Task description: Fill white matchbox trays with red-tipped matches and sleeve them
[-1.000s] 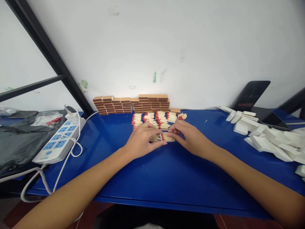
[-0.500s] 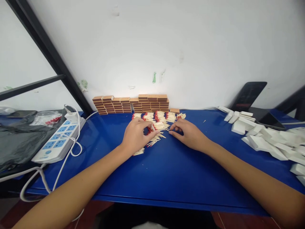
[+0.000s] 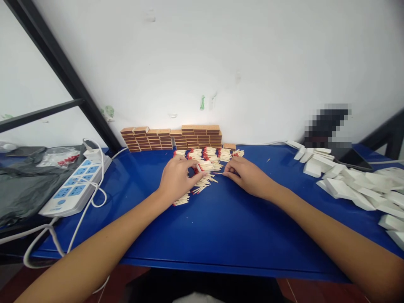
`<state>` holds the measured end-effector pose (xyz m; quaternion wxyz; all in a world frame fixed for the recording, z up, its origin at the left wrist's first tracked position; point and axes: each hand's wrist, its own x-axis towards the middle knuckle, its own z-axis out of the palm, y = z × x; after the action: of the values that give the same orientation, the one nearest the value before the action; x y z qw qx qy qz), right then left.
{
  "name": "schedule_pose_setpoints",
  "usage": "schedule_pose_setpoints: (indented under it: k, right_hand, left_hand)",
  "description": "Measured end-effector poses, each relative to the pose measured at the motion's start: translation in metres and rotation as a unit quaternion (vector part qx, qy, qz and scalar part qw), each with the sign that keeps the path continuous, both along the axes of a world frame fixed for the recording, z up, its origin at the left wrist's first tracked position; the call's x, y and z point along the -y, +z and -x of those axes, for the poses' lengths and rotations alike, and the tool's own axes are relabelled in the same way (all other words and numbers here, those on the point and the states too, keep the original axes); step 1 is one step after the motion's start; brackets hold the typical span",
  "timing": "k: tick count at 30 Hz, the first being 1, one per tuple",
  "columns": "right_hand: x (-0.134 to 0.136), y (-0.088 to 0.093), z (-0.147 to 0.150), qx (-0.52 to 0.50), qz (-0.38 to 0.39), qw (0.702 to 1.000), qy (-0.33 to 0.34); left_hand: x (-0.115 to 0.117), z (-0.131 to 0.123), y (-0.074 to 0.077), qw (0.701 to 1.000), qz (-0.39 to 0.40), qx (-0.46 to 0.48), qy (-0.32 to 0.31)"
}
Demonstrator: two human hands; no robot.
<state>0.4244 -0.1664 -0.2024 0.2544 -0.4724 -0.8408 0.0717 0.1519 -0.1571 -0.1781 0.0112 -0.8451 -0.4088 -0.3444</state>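
My left hand (image 3: 176, 177) grips a small white matchbox tray (image 3: 206, 166) between thumb and fingers, with matches lying in it. To its right, my right hand (image 3: 244, 173) pinches a single match (image 3: 218, 173), whose reddish end points left toward the tray. Loose red-headed matches (image 3: 205, 183) spread over the blue table under and beside my left hand. Behind both hands, more matches (image 3: 211, 153) lie in bunches. Brown matchboxes (image 3: 195, 137) are stacked in rows along the wall.
A white power strip (image 3: 74, 185) with looping cables lies left, beside dark plastic bags (image 3: 23, 181). At the right is a heap of white box trays (image 3: 353, 183), with a pixelated dark object (image 3: 328, 124) behind it. A black metal frame (image 3: 53, 59) slants at the left.
The match in my right hand now shows a reddish tip toward the tray. Both hands stay almost in place, and the whole view has shifted slightly.
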Motion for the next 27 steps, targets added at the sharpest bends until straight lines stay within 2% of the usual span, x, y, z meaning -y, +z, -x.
schedule_pose_setpoints:
  k: [4,8,13,17,23,27]
  right_hand:
    - [0.006,0.012,-0.004,-0.012,-0.046,0.999,-0.015]
    - [0.014,0.019,0.005,-0.06,-0.059,0.996,-0.008]
    - [0.023,0.019,0.021,-0.059,-0.076,0.994,0.045]
    - [0.023,0.017,0.022,-0.086,-0.063,0.993,0.046]
    - [0.012,0.01,0.013,-0.094,-0.042,0.994,-0.032]
    - [0.004,0.003,0.01,-0.068,-0.025,0.997,-0.028]
  left_hand:
    - [-0.002,0.002,0.001,1.0,0.008,-0.012,0.015]
    - [0.002,-0.002,-0.002,0.999,-0.007,-0.017,-0.044]
    - [0.011,-0.008,-0.003,0.997,0.007,0.004,-0.079]
    - [0.015,-0.01,-0.001,0.996,0.022,0.014,-0.081]
    - [0.009,-0.007,-0.001,0.998,0.007,0.022,-0.058]
    - [0.006,-0.003,0.005,0.999,0.015,0.034,0.0]
